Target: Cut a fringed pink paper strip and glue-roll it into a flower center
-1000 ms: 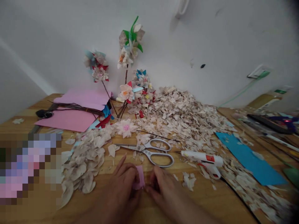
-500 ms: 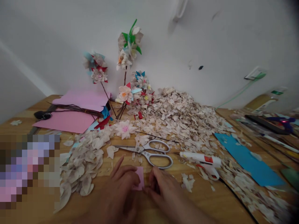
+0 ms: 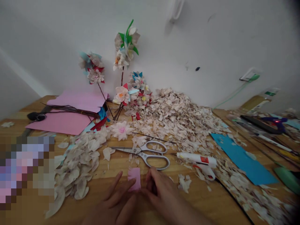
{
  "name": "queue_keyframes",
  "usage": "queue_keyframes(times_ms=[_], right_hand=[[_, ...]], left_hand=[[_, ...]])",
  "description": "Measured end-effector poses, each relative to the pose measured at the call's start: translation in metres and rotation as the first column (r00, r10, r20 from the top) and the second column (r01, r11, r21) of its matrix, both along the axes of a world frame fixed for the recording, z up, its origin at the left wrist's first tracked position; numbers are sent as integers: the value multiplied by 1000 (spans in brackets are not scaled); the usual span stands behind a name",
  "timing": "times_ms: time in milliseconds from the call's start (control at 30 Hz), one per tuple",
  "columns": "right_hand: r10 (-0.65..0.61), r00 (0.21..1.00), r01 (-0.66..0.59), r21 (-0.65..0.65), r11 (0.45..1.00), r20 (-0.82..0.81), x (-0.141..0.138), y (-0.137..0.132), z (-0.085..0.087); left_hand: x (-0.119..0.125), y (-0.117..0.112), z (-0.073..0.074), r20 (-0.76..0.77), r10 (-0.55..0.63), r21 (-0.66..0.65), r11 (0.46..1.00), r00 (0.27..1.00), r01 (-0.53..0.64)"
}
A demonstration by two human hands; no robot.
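A small pink paper strip lies on the wooden table, with short cuts along its left edge. My left hand is open, its fingers spread and one fingertip resting on the strip. My right hand is closed just right of the strip, thumb by its lower right corner; what its curled fingers hold, if anything, is hidden. Silver scissors lie beyond both hands, blades pointing left. To the right rests a white hot glue gun with a black cord.
Pale dried petals lie at left, and a large heap of pale flakes spreads behind. Petal flowers on twigs lean near the wall. Pink sheets lie back left, a blue sheet right.
My left hand has drawn back toward me and its fingers have spread, uncovering the strip's cut edge. My right hand stays beside the strip. The whole view has shifted slightly.
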State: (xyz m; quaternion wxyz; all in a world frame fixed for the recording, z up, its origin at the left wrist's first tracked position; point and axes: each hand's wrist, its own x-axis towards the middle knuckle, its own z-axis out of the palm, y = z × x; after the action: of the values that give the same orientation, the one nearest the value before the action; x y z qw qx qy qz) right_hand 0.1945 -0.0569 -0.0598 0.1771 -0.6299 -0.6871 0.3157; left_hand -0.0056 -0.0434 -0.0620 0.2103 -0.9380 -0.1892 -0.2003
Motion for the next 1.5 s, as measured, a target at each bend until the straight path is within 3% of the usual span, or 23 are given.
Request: queue_keyframes(times_ms=[167, 300, 400, 467, 533, 667, 767, 867, 1100, 1333, 1500], right_hand=[[14, 996, -15, -18, 1000, -85, 5, 0, 1], [16, 995, -16, 4, 1000, -98, 6, -1, -1], [24, 996, -23, 12, 1000, -82, 5, -2, -1], [35, 997, -33, 42, 999, -71, 6, -3, 1], [90, 995, -86, 119, 989, -32, 7, -5, 5], [310, 948, -318, 273, 908, 73, 11, -8, 11], [398, 909, -416, 358, 836, 126, 14, -9, 11], [389, 905, -424, 397, 814, 170, 15, -10, 8], [314, 930, -367, 439, 820, 190, 14, -12, 2], [263, 942, -315, 284, 906, 209, 13, -9, 4], [216, 967, -244, 236, 941, 138, 10, -8, 2]], left_hand=[[2, -2, -3, 60, -6, -43, 999, 998, 9], [11, -6, -20, 245, 54, -84, 996, 968, -34], [13, -5, -26, 268, 57, -112, 993, 962, -28], [11, -2, -19, 199, 40, -112, 994, 979, -18], [8, 1, -7, 17, -32, -123, 992, 999, 34], [4, 1, 12, -65, 6, -202, 979, 998, -19], [5, -5, 14, -90, 61, -230, 970, 994, -81], [8, -8, 11, -68, 129, -223, 965, 989, -141], [3, -4, -2, 16, 164, -418, 897, 986, -142], [-2, -1, -8, 133, 165, -551, 832, 977, -65], [4, 1, -16, 318, 193, -496, 868, 928, -10]])
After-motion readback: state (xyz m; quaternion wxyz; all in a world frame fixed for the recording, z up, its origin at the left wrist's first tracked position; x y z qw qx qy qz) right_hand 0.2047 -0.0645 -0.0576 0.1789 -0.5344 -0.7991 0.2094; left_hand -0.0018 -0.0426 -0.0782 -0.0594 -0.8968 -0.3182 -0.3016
